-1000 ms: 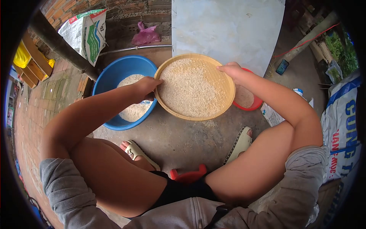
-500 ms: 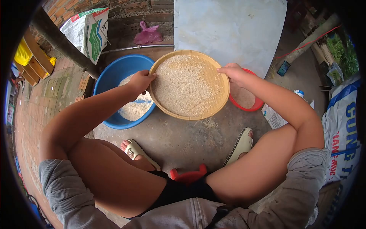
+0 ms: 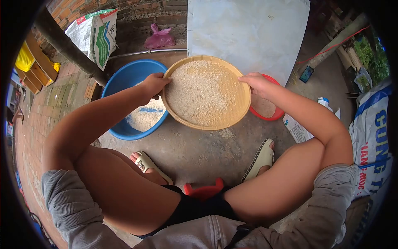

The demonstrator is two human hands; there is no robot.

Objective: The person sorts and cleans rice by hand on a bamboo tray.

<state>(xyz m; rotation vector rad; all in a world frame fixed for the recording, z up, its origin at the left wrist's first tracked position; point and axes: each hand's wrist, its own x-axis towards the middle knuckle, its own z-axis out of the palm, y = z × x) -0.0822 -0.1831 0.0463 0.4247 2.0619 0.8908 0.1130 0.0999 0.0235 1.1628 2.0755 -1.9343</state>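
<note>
A round bamboo winnowing basket [image 3: 238, 101] is held up in front of me over the concrete floor. Pale rice grains [image 3: 195, 93] are spread across it, thicker on the left and thinner towards the right side, where the weave shows. My left hand [image 3: 155, 86] is closed on the left rim, and my right hand [image 3: 257, 84] grips the right rim; the fingers underneath are partly hidden. Below my left hand sits a blue basin [image 3: 120, 83] with rice in it. Under my right hand stands a red basin [image 3: 274, 117], also holding grains.
A pale board [image 3: 248, 29] lies behind the basket. A pink plastic bag [image 3: 159, 38] rests by the brick wall, near a white sack [image 3: 97, 37]. Another large sack [image 3: 373, 137] stands at right. A phone [image 3: 306, 74] is propped beyond the red basin.
The grains in the basket have shifted, baring more of its weave at upper right. Both hands keep their hold, and the basket has moved only slightly.
</note>
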